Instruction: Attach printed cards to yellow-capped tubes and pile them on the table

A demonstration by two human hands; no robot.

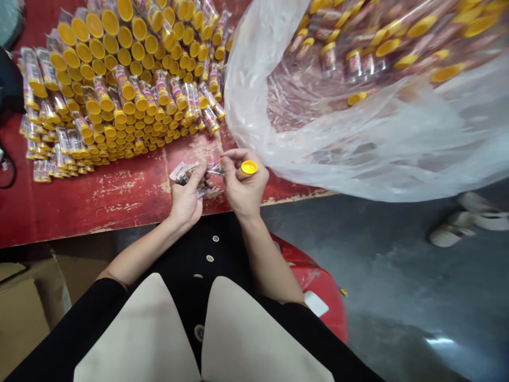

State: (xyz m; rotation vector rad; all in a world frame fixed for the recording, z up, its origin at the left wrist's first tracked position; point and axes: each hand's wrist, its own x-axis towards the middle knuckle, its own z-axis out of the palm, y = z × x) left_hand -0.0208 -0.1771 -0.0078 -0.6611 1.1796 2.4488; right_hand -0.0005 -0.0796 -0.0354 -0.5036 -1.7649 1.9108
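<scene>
My left hand (186, 196) is closed round a small clear tube with a printed label (183, 173), held over the near edge of the red table (119, 196). My right hand (243, 185) is closed too: a yellow cap (249, 167) sits in its palm, and its thumb and fingertips pinch something small and shiny I cannot make out, right beside the tube's end. The two hands almost touch.
A big stack of yellow-capped tubes (127, 79) lies on the table's far left. A large clear plastic bag (358, 106) full of similar tubes fills the right. A red stool (318, 281) is under me, cardboard boxes (27, 302) at lower left, another person's shoes (465, 223) on the grey floor.
</scene>
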